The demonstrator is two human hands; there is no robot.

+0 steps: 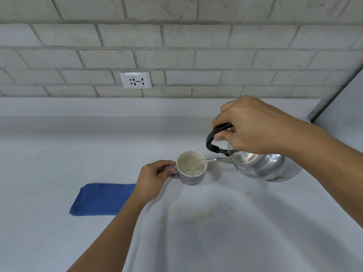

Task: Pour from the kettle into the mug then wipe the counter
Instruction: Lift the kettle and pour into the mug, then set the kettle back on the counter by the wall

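A shiny metal kettle with a black handle is tilted to the left, its spout over the rim of a pale purple mug. Water streams from the spout into the mug, which stands on the white counter. My right hand grips the kettle's black handle from above. My left hand holds the mug's handle on its left side. A folded blue cloth lies flat on the counter, to the left of my left forearm.
Faint yellowish stains mark the counter in front of the mug. A white wall socket sits in the grey brick wall behind. A pale vertical panel bounds the counter at the far right.
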